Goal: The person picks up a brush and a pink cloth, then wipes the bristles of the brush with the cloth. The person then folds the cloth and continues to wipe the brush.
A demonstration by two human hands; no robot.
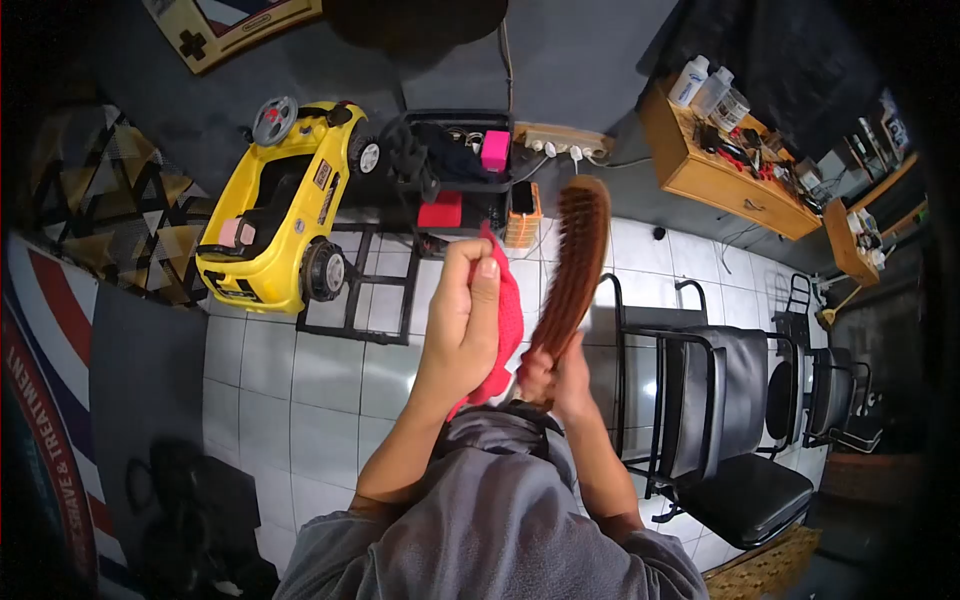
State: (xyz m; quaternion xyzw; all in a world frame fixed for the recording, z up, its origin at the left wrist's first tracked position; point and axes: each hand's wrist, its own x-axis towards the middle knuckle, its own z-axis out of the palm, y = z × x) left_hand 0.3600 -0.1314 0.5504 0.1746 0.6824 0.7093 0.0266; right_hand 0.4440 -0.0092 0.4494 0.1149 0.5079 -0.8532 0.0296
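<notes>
My left hand (466, 325) is closed around a pinkish-red cloth (510, 320), pinching its upper end between thumb and fingers while the rest hangs down along the palm. To the right of it, my right hand (560, 382) grips a long curved wooden brush (580, 255) by its lower end. The brush stands nearly upright, its dark bristles facing left toward the cloth. Both hands are in front of my body, over the tiled floor, with a narrow gap between the cloth and the bristles.
A yellow toy car (325, 200) stands on a black metal frame (350, 310) at left. Black chairs (735, 420) line the right side. A wooden drawer unit (730, 190) holds bottles and tools. Behind my hands, a black rack (455, 185) carries a pink box (495, 151).
</notes>
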